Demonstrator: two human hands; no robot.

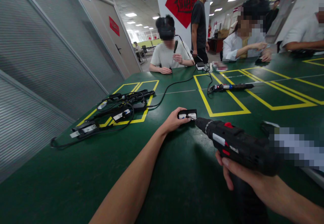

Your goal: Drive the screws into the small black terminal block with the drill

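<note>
My right hand is wrapped round the handle of a black cordless drill with red switches, its chuck pointing forward and left. The drill's tip reaches a small black box with a white label on its near side. My left hand grips that box at its left end, thumb in front and fingers behind, holding it on the green table. Whether the bit touches the box or a screw in it, I cannot tell.
Black power adapters with cables lie in a heap at the left, in a yellow taped frame. A soldering-iron-like tool lies at the back right. A blurred-out flat device is at the right. Across the green table sit a person with a screwdriver and others.
</note>
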